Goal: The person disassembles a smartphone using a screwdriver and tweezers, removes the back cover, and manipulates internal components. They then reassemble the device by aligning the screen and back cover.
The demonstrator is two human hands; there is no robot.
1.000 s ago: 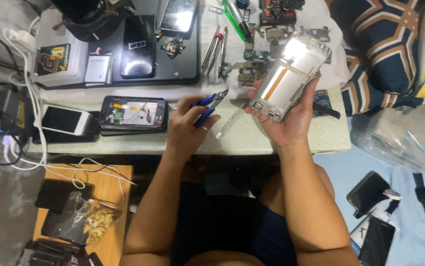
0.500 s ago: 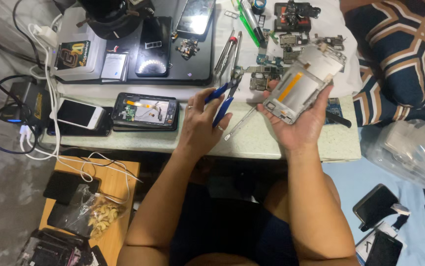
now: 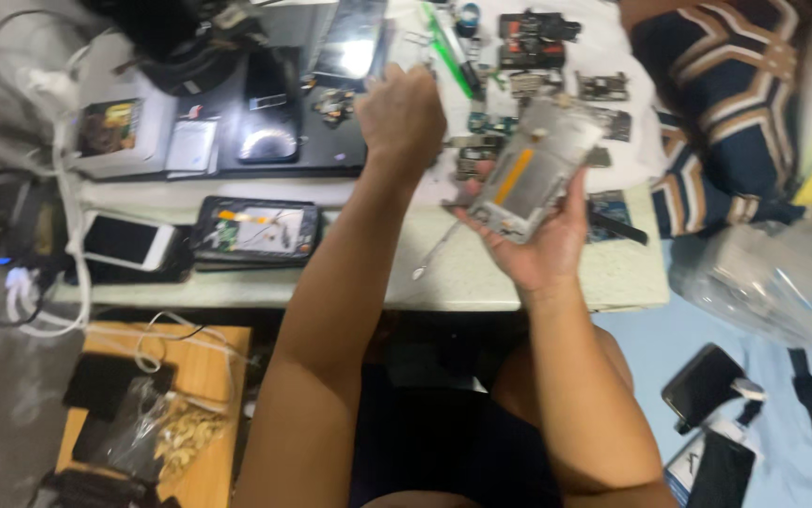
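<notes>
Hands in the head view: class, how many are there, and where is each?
2. The left hand reaches over the table toward the loose circuit parts. The right hand holds an opened phone frame above the table's front edge. No others show.

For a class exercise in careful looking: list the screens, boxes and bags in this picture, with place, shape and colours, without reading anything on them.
White phone: table's left edge, flat, dark screen in a white frame.
Opened phone: beside the white phone, black rim, inner parts showing.
Black phone: on the dark mat, glossy with a reflection.
Small box: far left, white with a dark picture.
Clear bag: right of the table, crumpled, see-through.
Phone frame: in the right hand, silver with an orange strip.
</notes>
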